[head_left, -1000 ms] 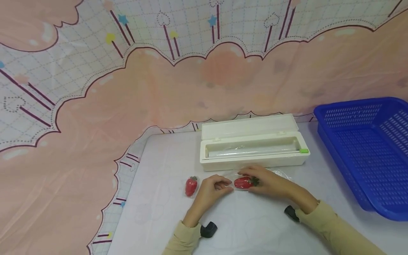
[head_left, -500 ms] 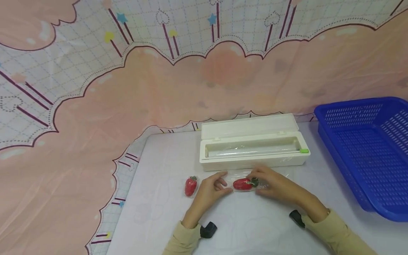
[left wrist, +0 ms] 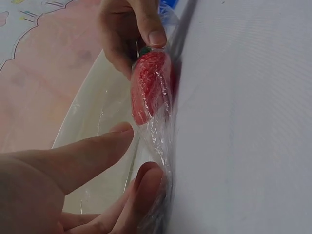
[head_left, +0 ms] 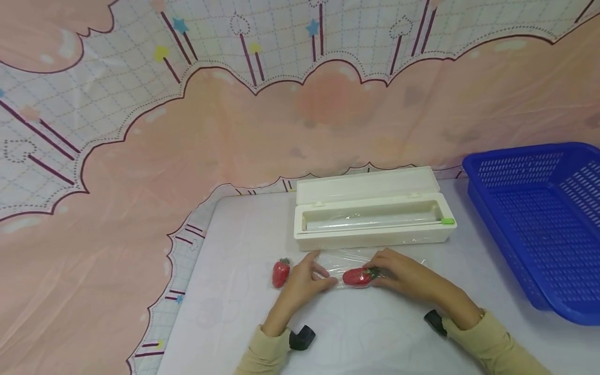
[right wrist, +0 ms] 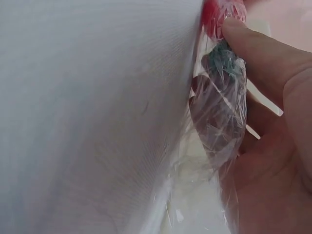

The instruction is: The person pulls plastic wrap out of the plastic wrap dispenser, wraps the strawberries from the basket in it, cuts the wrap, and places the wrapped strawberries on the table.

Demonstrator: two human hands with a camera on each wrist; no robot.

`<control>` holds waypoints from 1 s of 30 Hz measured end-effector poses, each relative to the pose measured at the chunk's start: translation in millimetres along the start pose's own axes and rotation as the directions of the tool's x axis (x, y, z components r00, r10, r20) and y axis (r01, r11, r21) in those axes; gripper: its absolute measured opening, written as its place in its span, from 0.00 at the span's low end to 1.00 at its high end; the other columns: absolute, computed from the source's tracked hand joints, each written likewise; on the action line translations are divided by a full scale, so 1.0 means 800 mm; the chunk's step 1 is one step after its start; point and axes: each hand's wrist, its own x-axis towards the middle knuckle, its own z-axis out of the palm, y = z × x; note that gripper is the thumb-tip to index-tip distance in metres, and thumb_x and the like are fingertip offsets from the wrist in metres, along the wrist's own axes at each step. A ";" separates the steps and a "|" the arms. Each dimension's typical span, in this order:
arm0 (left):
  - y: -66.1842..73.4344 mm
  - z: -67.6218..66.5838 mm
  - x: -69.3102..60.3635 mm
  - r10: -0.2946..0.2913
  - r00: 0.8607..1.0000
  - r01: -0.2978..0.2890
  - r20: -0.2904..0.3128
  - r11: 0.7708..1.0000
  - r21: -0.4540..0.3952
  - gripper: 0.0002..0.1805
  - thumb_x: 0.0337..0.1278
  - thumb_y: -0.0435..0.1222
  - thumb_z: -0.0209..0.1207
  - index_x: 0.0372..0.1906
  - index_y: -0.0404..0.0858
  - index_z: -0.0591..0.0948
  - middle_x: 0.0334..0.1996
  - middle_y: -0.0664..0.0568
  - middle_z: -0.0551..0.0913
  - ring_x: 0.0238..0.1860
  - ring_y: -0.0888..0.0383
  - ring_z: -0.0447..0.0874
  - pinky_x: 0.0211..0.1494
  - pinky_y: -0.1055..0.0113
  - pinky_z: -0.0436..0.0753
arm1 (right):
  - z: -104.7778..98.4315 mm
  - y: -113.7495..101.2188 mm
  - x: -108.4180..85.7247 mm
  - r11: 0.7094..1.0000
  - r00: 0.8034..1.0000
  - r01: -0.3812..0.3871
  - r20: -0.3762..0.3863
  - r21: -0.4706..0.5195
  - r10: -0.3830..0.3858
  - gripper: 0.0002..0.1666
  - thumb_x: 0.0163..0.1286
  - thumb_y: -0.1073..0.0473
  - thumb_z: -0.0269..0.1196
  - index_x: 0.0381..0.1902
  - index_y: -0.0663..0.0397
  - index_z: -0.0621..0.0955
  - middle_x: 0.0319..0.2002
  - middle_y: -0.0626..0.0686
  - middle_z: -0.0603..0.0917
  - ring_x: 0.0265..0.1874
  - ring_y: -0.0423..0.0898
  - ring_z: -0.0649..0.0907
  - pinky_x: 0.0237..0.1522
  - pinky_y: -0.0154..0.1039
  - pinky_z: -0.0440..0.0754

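Note:
A red strawberry (head_left: 358, 277) with green leaves lies sideways on the white table, wrapped in clear cling film (head_left: 344, 260). At its leafy end my right hand (head_left: 407, 274) grips it between thumb and fingers; the right wrist view shows crumpled film trailing past the leaves. My left hand (head_left: 302, 284) is by the other end, thumb and forefinger spread apart, and a fingertip touches the twisted film in the left wrist view. Left of that hand lies a second wrapped strawberry (head_left: 280, 273).
Behind the hands stands a long white cling film box (head_left: 375, 240), its lid raised and a roll of film inside. A blue plastic basket (head_left: 503, 250) occupies the right side. Patterned pink cloth (head_left: 262, 140) hangs behind the table.
The strawberry has shifted slightly toward the person. My right hand drew back rightward, then closed on the leafy end. My left hand has moved a little left, exposing more film.

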 end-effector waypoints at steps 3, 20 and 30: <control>0.000 0.000 -0.001 -0.005 1.000 0.005 -0.002 1.000 -0.022 0.43 0.51 0.38 0.72 0.70 0.28 0.66 0.34 0.51 0.86 0.26 0.64 0.83 0.34 0.72 0.81 | 0.000 0.001 -0.002 1.000 1.000 0.001 -0.003 0.002 -0.001 0.17 0.66 0.55 0.68 0.53 0.47 0.84 0.46 0.39 0.81 0.48 0.36 0.78 0.52 0.41 0.81; 0.014 0.025 0.001 0.354 0.934 -0.357 0.053 0.913 0.195 0.20 0.49 0.39 0.74 0.50 0.45 0.85 0.45 0.58 0.85 0.46 0.64 0.77 0.51 0.70 0.77 | 0.014 0.008 0.002 0.997 0.992 0.071 -0.107 0.034 -0.067 0.15 0.65 0.55 0.69 0.49 0.48 0.84 0.44 0.40 0.84 0.45 0.38 0.79 0.49 0.41 0.80; 0.011 0.031 0.007 0.364 0.929 -0.369 0.066 0.908 0.200 0.17 0.51 0.36 0.73 0.48 0.44 0.85 0.42 0.57 0.85 0.41 0.65 0.79 0.47 0.73 0.79 | 0.009 0.002 0.001 0.999 0.995 0.021 -0.097 0.047 -0.017 0.17 0.62 0.54 0.72 0.49 0.45 0.83 0.45 0.39 0.84 0.46 0.38 0.81 0.51 0.43 0.81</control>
